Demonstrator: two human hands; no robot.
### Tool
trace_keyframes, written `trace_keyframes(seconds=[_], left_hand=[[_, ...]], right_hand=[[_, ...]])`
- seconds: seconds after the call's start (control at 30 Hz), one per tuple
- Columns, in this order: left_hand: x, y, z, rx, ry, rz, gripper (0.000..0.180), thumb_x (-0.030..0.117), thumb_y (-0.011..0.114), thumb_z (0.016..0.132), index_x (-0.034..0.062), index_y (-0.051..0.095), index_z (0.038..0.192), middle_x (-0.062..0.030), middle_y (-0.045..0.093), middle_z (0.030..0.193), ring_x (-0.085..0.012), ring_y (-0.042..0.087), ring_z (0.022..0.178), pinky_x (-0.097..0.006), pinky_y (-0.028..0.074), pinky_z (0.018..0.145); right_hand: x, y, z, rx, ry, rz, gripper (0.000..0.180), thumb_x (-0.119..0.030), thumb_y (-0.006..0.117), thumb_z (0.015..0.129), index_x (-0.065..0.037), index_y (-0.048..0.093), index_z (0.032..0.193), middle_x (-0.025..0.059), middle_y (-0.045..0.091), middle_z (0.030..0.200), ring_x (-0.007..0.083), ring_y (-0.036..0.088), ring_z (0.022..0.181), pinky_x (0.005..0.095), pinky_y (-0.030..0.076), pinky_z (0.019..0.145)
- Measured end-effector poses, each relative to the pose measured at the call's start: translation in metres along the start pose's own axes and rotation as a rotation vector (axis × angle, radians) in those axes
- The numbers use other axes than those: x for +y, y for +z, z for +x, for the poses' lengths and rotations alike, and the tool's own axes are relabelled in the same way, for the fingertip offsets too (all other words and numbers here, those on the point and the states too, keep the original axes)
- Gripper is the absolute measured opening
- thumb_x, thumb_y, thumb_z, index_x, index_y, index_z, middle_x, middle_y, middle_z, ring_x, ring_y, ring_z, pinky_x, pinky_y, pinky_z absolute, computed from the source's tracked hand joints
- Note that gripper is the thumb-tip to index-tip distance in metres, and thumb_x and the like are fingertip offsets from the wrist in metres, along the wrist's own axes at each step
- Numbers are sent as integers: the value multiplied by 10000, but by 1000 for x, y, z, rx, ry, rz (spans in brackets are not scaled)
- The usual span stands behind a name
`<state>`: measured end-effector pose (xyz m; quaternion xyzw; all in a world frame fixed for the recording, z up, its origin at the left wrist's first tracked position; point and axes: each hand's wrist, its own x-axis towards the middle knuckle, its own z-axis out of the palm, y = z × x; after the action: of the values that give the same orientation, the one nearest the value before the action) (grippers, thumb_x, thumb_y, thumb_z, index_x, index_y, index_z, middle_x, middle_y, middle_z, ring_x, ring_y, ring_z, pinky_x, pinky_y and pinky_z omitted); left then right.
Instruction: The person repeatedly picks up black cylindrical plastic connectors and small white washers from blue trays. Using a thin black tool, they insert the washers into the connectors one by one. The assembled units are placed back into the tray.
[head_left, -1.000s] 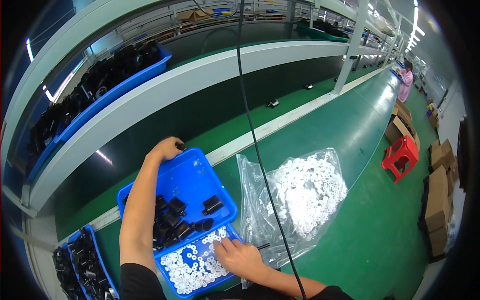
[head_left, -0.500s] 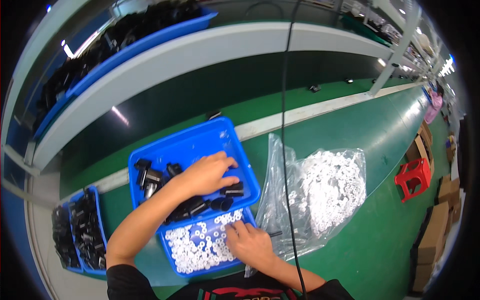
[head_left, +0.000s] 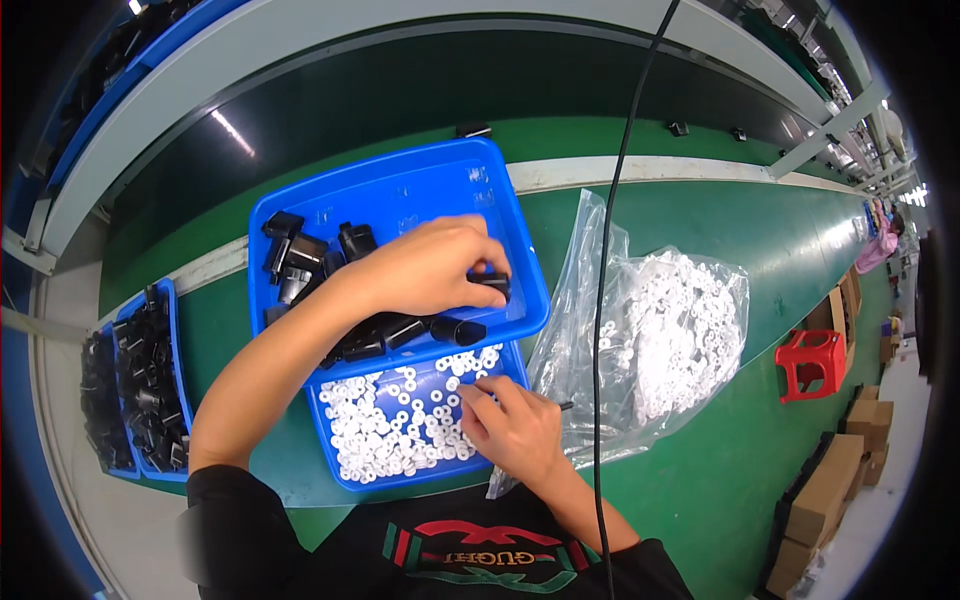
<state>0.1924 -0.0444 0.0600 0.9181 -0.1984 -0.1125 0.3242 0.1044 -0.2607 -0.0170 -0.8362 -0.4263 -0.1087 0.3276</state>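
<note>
The long green workbench (head_left: 720, 220) stretches away to my right, with a pale grey metal beam (head_left: 180, 95) curving above its far side. On the bench in front of me sits a large rectangular blue plastic tray (head_left: 410, 200), with glossy black plastic parts (head_left: 362, 240) heaped mostly in its left and near portions. To its right lies a crumpled clear plastic bag (head_left: 565, 340), bulging with small white rings. Against the near edge of the large tray I have a smaller blue plastic tray (head_left: 420, 474), spread with loose white plastic rings (head_left: 360, 430), thickest toward its left. Off to my left stand two narrow blue plastic bins (head_left: 181, 360) full of black pieces, and a red plastic stool (head_left: 812, 362) is on the floor at the right. A thin black cable (head_left: 611, 200) hangs across my view, in front of the bag.

My two hands are apart. My left hand (head_left: 430, 265) reaches into the large tray, thumb and fingers closed on one black plastic piece (head_left: 490, 281) near the right wall. My right hand (head_left: 520, 430) is over the smaller tray's right side, fingers curled round a slim black rod (head_left: 567, 405), fingertips down by the rings.
</note>
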Motion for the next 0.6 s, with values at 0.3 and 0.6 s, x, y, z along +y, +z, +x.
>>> trace_keyframes(seconds=[0.3, 0.6], left_hand=[[24, 36, -115, 517, 83, -303, 377, 12, 783, 621, 23, 732, 994, -124, 685, 1009, -260, 649, 938, -341, 514, 823], [12, 70, -150, 594, 31, -458, 433, 44, 855, 625, 35, 746, 1045, -109, 687, 991, -237, 645, 887, -323, 512, 746]], right_hand=[[-16, -26, 16, 49, 68, 210, 331, -22, 805, 695, -58, 708, 1010, 50, 593, 805, 163, 589, 540, 288, 473, 474], [-32, -38, 49, -7, -99, 386, 471, -61, 838, 680, -49, 711, 1134, 23, 557, 779, 98, 550, 541, 249, 426, 434]])
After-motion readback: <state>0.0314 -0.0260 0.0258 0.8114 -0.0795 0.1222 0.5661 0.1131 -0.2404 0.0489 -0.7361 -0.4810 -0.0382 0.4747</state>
